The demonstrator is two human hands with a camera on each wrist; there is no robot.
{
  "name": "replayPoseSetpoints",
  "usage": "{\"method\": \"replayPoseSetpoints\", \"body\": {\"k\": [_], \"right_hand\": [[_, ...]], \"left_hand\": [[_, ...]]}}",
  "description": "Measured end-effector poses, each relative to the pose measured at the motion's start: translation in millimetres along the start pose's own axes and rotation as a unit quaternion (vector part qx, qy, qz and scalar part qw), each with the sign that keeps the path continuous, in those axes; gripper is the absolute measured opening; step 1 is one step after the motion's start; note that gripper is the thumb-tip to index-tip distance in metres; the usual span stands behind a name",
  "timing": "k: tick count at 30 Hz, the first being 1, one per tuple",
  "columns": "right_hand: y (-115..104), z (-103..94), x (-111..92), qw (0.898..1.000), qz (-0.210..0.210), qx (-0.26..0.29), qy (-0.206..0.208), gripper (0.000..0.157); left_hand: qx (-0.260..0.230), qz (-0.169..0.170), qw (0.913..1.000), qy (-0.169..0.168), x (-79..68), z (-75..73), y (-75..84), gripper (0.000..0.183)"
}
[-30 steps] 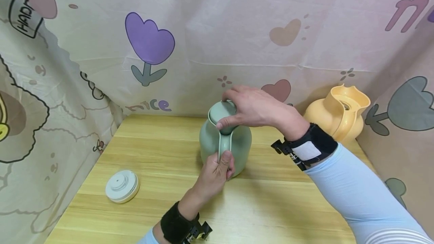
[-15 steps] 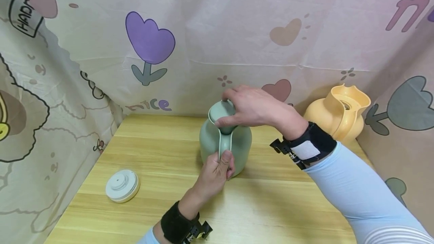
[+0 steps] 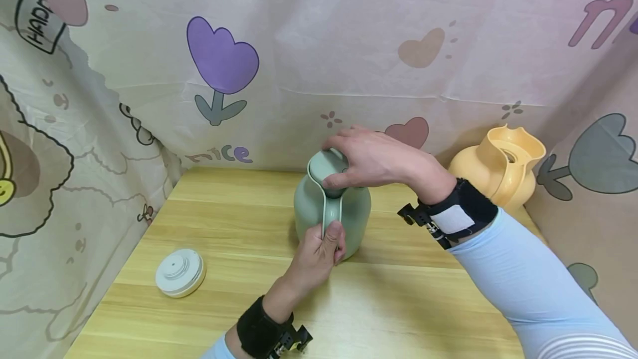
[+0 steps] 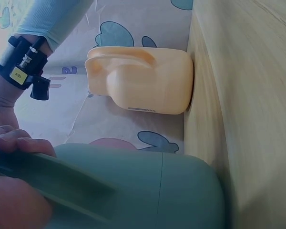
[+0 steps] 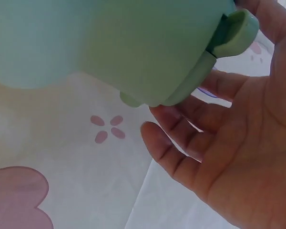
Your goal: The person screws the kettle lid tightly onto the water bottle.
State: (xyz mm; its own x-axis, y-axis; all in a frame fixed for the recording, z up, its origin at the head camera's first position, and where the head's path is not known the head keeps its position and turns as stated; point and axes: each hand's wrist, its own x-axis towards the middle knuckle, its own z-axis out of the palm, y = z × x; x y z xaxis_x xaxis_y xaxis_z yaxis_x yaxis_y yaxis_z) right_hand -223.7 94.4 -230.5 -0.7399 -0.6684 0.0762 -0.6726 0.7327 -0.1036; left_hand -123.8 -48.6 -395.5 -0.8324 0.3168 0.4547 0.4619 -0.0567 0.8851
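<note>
A sage-green jug (image 3: 305, 212) stands upright on the wooden table, its handle (image 3: 332, 212) facing the person. My left hand (image 3: 314, 259) grips this handle, thumb laid along its top. In the left wrist view the fingers wrap round the handle of the green jug (image 4: 138, 181). On top, my right hand (image 3: 381, 158) holds the round green lid (image 3: 325, 164), thumb on the near side and fingers over the far side. From the right wrist, the fingers of my right hand (image 5: 238, 138) curve beneath the jug's rim near its spout (image 5: 238, 36).
A yellow jug (image 3: 468, 173) with its top uncovered stands at the back right. At the left lies a round white stopper (image 3: 179, 271) on the wooden table (image 3: 239, 226). Printed cloth (image 3: 319, 43) hangs close behind and at both sides.
My right thumb has shifted slightly to the right across the lid, and the lid appears turned a little. My left hand and the green jug have stayed in place.
</note>
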Motion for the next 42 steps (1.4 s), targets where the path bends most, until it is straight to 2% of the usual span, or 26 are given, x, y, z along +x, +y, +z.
{"method": "replayPoseSetpoints", "body": {"k": [9, 15, 17, 20, 22, 24, 28, 33, 38, 42], "right_hand": [[-10, 7.3, 5, 0.998, 0.036, -0.038, 0.035, 0.061], [-9, 11.8, 6, 0.997, 0.032, -0.04, 0.055, 0.065], [-3, 13.0, 5, 0.998, 0.011, -0.008, 0.053, 0.063], [8, 13.7, 4, 0.996, -0.049, 0.064, 0.029, 0.057], [16, 13.1, 3, 0.989, -0.087, 0.118, 0.001, 0.053], [25, 11.3, 1, 0.98, -0.107, 0.163, -0.035, 0.054], [41, 7.3, -3, 0.964, -0.11, 0.225, -0.086, 0.061], [53, 6.7, -4, 0.95, -0.105, 0.268, -0.116, 0.072], [59, 11.3, -3, 0.939, -0.107, 0.3, -0.125, 0.08], [59, 16.4, -3, 0.939, -0.105, 0.312, -0.101, 0.083]], "left_hand": [[-0.002, -0.004, 1.0, -0.003, 1.2, -0.8, 3.2, 0.045], [-0.003, -0.008, 1.0, -0.002, 0.5, -2.8, 1.4, 0.045], [-0.002, -0.008, 1.0, -0.004, 0.6, -3.4, 1.8, 0.045], [0.001, -0.006, 1.0, -0.008, 0.7, -4.2, 2.7, 0.045], [0.0, -0.003, 0.9999, -0.01, 0.8, -5.1, 3.7, 0.045], [-0.001, -0.002, 0.9999, -0.014, 0.6, -6.4, 3.8, 0.045], [-0.002, -0.006, 0.9998, -0.018, 0.2, -8.2, 3.1, 0.046], [-0.005, -0.01, 0.9997, -0.022, -0.5, -7.5, 1.8, 0.046], [-0.008, -0.018, 0.9994, -0.027, -0.8, -7.5, 0.6, 0.047], [-0.009, -0.019, 0.9995, -0.025, -0.9, -8.1, 1.9, 0.047]]}}
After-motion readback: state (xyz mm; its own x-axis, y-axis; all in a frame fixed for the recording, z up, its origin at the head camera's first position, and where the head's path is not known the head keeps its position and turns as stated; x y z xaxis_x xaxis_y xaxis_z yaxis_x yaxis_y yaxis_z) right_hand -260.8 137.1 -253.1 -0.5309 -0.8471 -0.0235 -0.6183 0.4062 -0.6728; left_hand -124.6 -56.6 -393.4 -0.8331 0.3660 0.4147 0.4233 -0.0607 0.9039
